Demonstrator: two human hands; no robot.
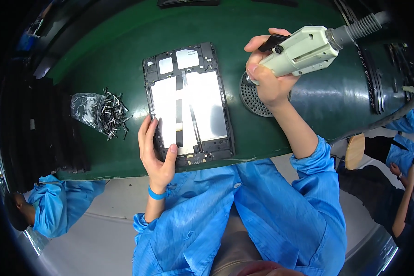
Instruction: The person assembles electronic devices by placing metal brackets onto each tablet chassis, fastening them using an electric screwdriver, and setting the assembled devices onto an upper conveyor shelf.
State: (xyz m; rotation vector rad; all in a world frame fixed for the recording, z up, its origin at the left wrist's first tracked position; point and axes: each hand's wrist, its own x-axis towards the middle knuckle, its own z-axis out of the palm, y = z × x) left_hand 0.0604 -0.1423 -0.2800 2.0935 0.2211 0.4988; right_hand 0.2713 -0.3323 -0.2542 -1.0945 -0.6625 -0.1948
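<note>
An opened tablet [203, 110] lies on the green bench mat, its silvery battery bare inside a black frame. My left hand [157, 158] grips its lower left side, fingers along the edge and thumb on the inner face. To the right, my right hand [273, 83] is closed round a pale green electric screwdriver [303, 50] with a black lever and a ribbed cable sleeve. The screwdriver's metal nose points down and left, above a round, perforated metal dish [264, 109]. That dish is partly hidden behind my right hand and wrist.
Left of the tablet, a clear plastic bag [87, 109] spills many small black-and-silver parts [114, 114]. Stacked dark panels [41, 124] line the bench's left side. Black strips [375, 87] lie at the right. People in blue sit on both sides; a wooden stool [355, 152] stands at the right.
</note>
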